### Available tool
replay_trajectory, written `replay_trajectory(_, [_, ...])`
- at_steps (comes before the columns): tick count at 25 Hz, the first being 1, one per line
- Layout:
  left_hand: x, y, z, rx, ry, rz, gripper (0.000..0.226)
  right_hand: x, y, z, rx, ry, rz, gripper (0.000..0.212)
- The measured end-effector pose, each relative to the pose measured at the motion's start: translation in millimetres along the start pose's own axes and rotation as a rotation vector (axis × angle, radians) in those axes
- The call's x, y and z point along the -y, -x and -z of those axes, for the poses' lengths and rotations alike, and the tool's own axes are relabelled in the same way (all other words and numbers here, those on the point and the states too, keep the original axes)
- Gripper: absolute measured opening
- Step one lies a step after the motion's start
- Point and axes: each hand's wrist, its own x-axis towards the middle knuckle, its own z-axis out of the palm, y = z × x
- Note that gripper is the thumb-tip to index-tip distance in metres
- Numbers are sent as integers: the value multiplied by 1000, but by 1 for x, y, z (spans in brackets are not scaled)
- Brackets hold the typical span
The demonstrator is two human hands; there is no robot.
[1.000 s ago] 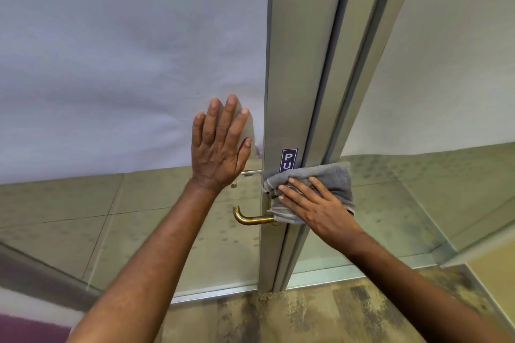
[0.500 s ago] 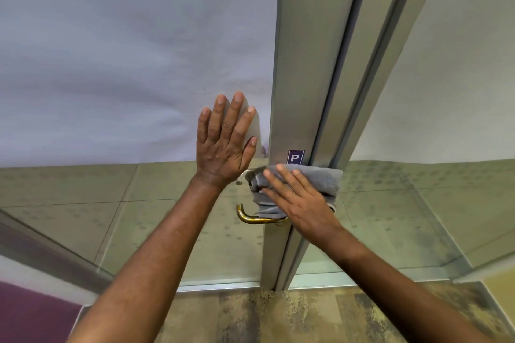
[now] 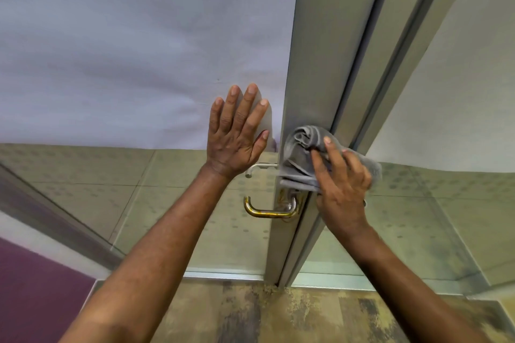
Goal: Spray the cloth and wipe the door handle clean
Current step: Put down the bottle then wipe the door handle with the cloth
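We see a grey cloth (image 3: 302,153), a brass-gold door handle (image 3: 269,213) on a silver-grey door frame (image 3: 315,64), pale lavender frosting on the glass (image 3: 125,50), and mottled brown-and-tan floor (image 3: 264,312).

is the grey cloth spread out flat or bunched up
Bunched up: the grey cloth shows rolled folds and stacked layers under the right hand, pressed against the door frame.
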Motion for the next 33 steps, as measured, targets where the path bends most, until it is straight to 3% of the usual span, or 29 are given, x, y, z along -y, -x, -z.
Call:
replay_trajectory(3, [0, 1, -2, -2, 1, 4, 61, 19, -7, -11, 40, 33, 181, 77])
replay_trajectory(6, [0, 1, -3, 9, -4, 7, 62, 12, 14, -23, 206, 54, 416, 88])
replay_trajectory(10, [1, 4, -4, 16, 11, 16, 64, -3, 42, -17, 401, 65, 385, 90])
replay_trajectory(14, [-2, 4, -7, -19, 31, -20, 68, -13, 47, 0, 213, 25, 103, 57])
replay_trajectory(19, [2, 6, -9, -38, 46, -37, 67, 10, -11, 2, -90, -38, -104, 55])
replay_trajectory(21, [4, 7, -10, -39, 41, -48, 66, 25, -12, -8, -79, -25, 35, 56])
replay_trajectory(24, [5, 5, -9, -38, 40, -40, 66, 23, 15, -20, 208, 39, 395, 60])
replay_trajectory(25, [4, 6, -9, -36, 41, -41, 66, 20, 26, -21, 280, 68, 431, 60])
replay_trajectory(28, [2, 5, -7, -31, 40, -49, 66, 8, 42, -12, 277, 48, 182, 53])
replay_trajectory(30, [3, 3, -6, -32, 37, -41, 63, 2, 34, 1, 158, 7, -21, 52])
replay_trajectory(33, [4, 4, -7, -36, 41, -32, 62, 9, -4, 10, -84, -38, -160, 54])
